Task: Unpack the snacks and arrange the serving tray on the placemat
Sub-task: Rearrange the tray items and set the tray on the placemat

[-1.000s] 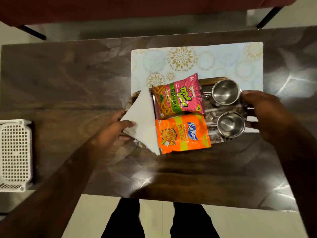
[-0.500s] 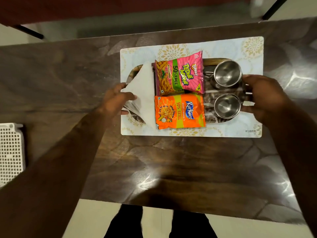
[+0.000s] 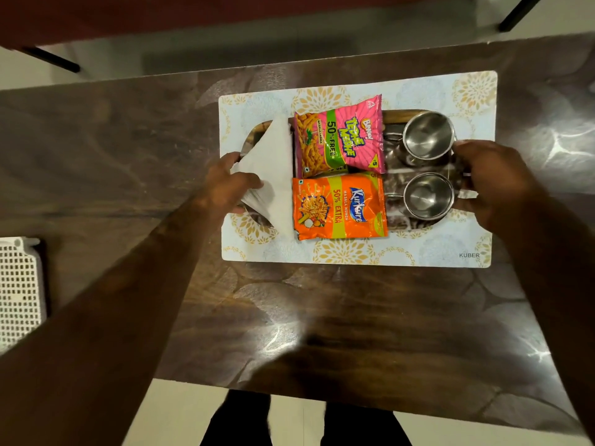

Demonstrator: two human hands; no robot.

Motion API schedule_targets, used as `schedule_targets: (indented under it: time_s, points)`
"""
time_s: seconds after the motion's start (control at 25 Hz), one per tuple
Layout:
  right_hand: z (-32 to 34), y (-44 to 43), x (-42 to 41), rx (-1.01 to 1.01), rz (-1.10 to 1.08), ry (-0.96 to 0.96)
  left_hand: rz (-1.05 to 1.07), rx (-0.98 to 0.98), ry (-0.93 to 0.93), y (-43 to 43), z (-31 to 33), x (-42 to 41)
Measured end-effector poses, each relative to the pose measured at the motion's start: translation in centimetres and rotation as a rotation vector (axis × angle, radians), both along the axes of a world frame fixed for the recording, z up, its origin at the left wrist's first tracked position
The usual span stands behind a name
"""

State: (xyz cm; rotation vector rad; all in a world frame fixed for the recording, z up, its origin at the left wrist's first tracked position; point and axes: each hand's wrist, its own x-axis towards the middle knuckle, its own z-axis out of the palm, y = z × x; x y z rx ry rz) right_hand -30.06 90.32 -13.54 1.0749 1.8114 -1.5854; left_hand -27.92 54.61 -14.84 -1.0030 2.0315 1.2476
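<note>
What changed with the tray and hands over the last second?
Both hands, left hand and right hand, carried the tray away from the person, from overhanging the placemat onto it. Their grip on its ends stayed; packets, napkins and both cups kept their places.

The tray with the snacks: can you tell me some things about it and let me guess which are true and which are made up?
1. The tray sits on the placemat. True.
2. The pink snack packet lies nearer the person than the orange snack packet. False: the orange one is nearer.
3. Two steel cups stand on the tray's right side. True.
4. The white napkins lie between the two cups. False: they are at the tray's left end, by the left hand.
5. The right hand is at the tray's right end. True.
</note>
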Motion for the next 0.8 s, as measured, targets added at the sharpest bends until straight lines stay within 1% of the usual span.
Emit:
schedule_targets:
  time_s: [0.28,0.48,0.56,0.8]
  points:
    - [-1.0,0.1,0.3,0.025,-0.001,0.027,-0.038,-0.048,0.042,0.2,-0.1,0.0]
    - [-1.1,0.2,0.6,0.065,0.021,0.038,-0.062,-0.020,0.019,-0.1,0.0,-0.1]
    - [-0.6,0.1,0.6,0.078,0.066,0.030,-0.097,-0.001,0.018,-0.1,0.3,0.1]
    - [0.3,-0.8,1.4,0.241,0.166,0.025,-0.184,-0.038,0.048,-0.4,0.9,0.3]
